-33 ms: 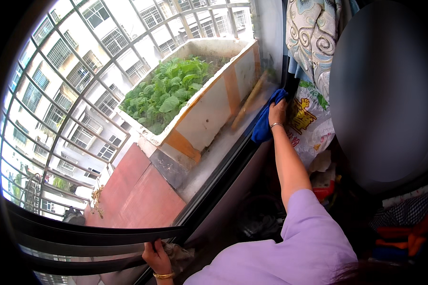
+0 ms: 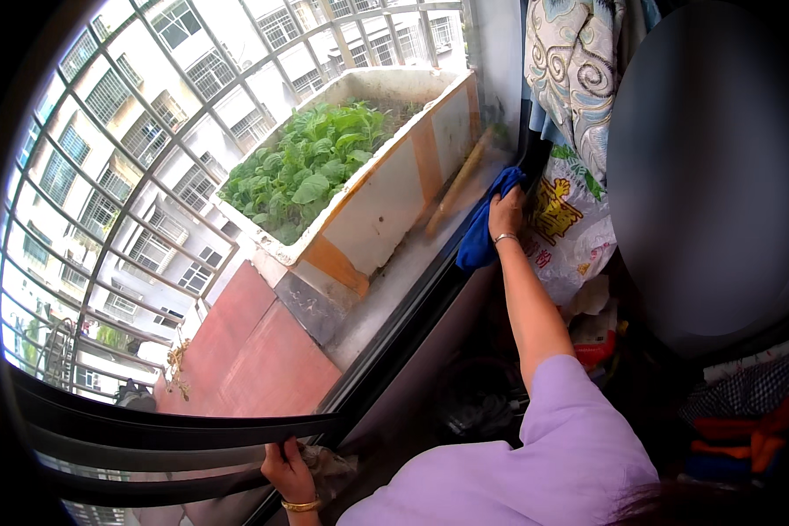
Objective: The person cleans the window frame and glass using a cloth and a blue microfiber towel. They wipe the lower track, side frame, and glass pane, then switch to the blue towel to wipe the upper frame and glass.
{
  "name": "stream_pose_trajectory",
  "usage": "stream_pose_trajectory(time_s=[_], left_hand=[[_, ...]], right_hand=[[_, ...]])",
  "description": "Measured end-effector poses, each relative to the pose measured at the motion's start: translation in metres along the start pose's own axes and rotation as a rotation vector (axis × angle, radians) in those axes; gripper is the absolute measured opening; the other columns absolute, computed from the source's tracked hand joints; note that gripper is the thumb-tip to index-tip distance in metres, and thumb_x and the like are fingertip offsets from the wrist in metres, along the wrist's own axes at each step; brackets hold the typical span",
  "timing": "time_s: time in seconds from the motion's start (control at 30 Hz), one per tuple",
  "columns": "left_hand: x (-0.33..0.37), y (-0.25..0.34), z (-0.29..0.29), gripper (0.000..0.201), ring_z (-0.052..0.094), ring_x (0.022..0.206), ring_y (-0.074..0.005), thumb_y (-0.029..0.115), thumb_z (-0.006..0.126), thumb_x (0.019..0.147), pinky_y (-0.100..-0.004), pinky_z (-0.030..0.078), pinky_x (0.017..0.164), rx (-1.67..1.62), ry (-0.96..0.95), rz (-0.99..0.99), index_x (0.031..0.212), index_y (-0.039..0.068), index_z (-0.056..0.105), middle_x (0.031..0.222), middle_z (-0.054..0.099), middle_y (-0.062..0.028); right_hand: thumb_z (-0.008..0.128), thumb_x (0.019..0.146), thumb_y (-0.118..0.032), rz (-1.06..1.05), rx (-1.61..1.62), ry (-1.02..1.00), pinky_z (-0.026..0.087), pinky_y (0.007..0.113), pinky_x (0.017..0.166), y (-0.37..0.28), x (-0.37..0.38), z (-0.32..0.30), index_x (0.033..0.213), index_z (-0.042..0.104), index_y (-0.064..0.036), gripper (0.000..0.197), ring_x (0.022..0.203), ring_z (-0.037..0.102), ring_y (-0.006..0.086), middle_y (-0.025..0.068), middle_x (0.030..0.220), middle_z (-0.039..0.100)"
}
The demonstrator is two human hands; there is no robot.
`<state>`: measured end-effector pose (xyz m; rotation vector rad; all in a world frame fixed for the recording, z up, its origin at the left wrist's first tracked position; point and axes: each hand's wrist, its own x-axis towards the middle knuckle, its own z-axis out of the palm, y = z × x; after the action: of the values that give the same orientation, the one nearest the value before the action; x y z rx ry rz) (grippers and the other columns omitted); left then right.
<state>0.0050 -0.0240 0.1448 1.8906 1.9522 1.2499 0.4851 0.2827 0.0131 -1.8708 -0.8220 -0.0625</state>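
My right hand [image 2: 508, 213], with a silver bracelet at its wrist, is closed on a bunched blue cloth [image 2: 478, 244]. The cloth lies on the dark window track [image 2: 412, 307], one end hanging over its inner edge. At the lower left my left hand [image 2: 289, 473], wearing a gold bracelet, has its fingers curled on the end of the dark sliding window frame [image 2: 228, 430]. Beside that hand is a crumpled beige piece of material [image 2: 329, 465]; whether the hand touches it I cannot tell.
Beyond the track stands a white foam planter [image 2: 381, 219] of leafy green plants [image 2: 311, 167]. A wooden stick [image 2: 458, 184] lies beside it. Reddish boards [image 2: 254, 342] and metal bars [image 2: 105, 254] are outside. A patterned curtain [image 2: 574, 70] and plastic bag [image 2: 570, 228] flank my right arm.
My right hand and the blue cloth have shifted slightly left and nearer along the track. My left hand stays at the window frame.
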Motion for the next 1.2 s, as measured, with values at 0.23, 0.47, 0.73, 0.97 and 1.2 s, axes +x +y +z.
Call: stream_pose_trajectory(time_s=[0.23, 0.47, 0.73, 0.97, 1.2], left_hand=[[0.005, 0.011, 0.021, 0.015, 0.060, 0.055, -0.0237, 0.014, 0.057, 0.095, -0.0331, 0.045, 0.054, 0.009, -0.012, 0.017, 0.093, -0.001, 0.059, 0.062, 0.060, -0.0126], [0.014, 0.021, 0.040, 0.013, 0.059, 0.054, -0.0240, 0.014, 0.059, 0.095, -0.0332, 0.044, 0.052, 0.084, -0.018, 0.051, 0.098, 0.001, 0.061, 0.063, 0.060, -0.0126], [-0.012, 0.020, 0.022, 0.020, 0.061, 0.058, -0.0285, 0.019, 0.066, 0.089, -0.0338, 0.048, 0.056, 0.059, -0.068, -0.062, 0.105, 0.006, 0.065, 0.067, 0.062, -0.0136], [-0.078, -0.017, -0.041, 0.018, 0.065, 0.063, -0.0277, 0.020, 0.069, 0.087, -0.0329, 0.050, 0.056, 0.095, 0.099, -0.149, 0.100, 0.008, 0.066, 0.074, 0.066, -0.0121], [-0.186, -0.081, -0.132, 0.014, 0.062, 0.057, -0.0240, 0.017, 0.069, 0.086, -0.0316, 0.048, 0.054, 0.222, 0.343, -0.393, 0.096, 0.007, 0.067, 0.067, 0.063, -0.0105]], right_hand=[[0.070, 0.075, -0.011, -0.358, 0.005, -0.360, 0.039, 0.045, 0.100, -0.065, -0.202, -0.081, 0.128, 0.042, 0.0062, 0.062, 0.114, 0.048, 0.0425, 0.0274, 0.129, 0.046], [0.059, 0.077, -0.005, -0.832, 0.354, -0.933, 0.048, 0.038, 0.087, -0.103, -0.332, -0.137, 0.114, 0.060, -0.0054, 0.037, 0.108, 0.056, 0.0321, 0.0147, 0.121, 0.055], [0.071, 0.065, -0.001, -0.869, 0.729, -1.158, 0.050, 0.039, 0.087, -0.130, -0.247, -0.173, 0.120, 0.058, -0.0038, 0.057, 0.101, 0.059, 0.0355, 0.0151, 0.121, 0.058], [0.071, 0.061, 0.001, -1.277, 0.766, -1.138, 0.048, 0.042, 0.085, -0.190, -0.319, -0.177, 0.120, 0.059, -0.0054, 0.060, 0.100, 0.058, 0.0347, 0.0142, 0.123, 0.057], [0.067, 0.065, 0.004, -1.248, 0.385, -0.978, 0.047, 0.042, 0.088, -0.192, -0.349, -0.167, 0.124, 0.058, -0.0071, 0.060, 0.107, 0.058, 0.0358, 0.0164, 0.126, 0.057]])
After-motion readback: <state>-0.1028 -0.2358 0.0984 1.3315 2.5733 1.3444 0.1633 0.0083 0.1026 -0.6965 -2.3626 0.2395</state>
